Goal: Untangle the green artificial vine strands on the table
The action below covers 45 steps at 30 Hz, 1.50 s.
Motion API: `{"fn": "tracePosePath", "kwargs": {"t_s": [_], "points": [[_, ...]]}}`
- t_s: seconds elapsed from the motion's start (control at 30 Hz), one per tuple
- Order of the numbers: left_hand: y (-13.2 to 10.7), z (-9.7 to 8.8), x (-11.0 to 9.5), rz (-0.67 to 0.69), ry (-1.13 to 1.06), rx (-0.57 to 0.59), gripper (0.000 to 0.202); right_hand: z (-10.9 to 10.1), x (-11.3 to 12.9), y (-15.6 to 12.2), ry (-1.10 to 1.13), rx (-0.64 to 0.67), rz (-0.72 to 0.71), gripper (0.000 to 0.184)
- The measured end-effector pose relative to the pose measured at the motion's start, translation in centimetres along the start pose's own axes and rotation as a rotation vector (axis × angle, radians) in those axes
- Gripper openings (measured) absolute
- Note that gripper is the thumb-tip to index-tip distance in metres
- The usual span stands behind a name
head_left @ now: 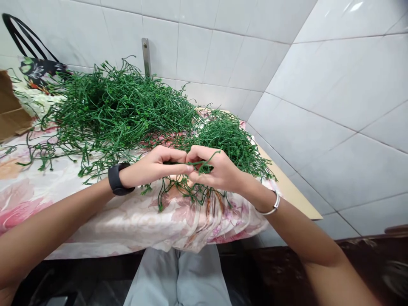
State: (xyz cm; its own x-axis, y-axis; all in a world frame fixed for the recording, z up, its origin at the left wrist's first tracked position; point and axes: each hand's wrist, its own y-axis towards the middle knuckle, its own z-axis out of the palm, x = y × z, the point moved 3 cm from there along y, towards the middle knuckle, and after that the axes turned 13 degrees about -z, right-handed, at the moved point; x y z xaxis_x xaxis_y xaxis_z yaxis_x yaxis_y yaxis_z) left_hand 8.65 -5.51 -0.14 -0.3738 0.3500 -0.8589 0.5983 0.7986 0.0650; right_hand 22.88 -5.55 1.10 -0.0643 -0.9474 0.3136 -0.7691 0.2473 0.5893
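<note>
My left hand (164,163) and my right hand (215,168) meet above the front edge of the table, fingertips touching. Between them they pinch a thin green plastic stem (204,163), whose curled end shows at my right fingers. Both hands are closed; part of the stem is hidden behind the fingers. Just beyond my right hand lies a smaller heap of green stems (226,136). A bigger heap of the same stems (117,106) with small budded tips spreads out behind my left hand. Several loose stems (181,187) lie on the cloth below my hands.
A floral cloth (127,225) covers the table, bunched at the front. On the left stand a cardboard box (12,110), white flowers (40,102) and a dark floral bag (41,72). A tiled wall (197,51) closes the back and right. A bare board edge (293,195) sticks out at right.
</note>
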Motion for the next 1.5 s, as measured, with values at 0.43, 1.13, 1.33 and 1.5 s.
{"fn": "tracePosePath", "kwargs": {"t_s": [0.43,1.13,1.33,1.5], "points": [[-0.1,1.1,-0.1,0.028,-0.005,0.285,0.03,0.4,1.0,0.2,0.159,0.256,-0.007,0.018],[-1.3,2.5,-1.9,0.052,-0.094,0.507,0.038,0.2,2.2,0.1,0.488,0.318,-0.099,0.03],[-1.6,3.0,-2.0,0.09,-0.112,0.527,0.039,0.4,2.5,0.2,0.601,0.296,-0.11,0.031],[-2.2,3.1,-2.1,0.093,-0.113,0.555,0.041,0.8,2.7,0.0,0.668,0.31,-0.116,0.029]]}}
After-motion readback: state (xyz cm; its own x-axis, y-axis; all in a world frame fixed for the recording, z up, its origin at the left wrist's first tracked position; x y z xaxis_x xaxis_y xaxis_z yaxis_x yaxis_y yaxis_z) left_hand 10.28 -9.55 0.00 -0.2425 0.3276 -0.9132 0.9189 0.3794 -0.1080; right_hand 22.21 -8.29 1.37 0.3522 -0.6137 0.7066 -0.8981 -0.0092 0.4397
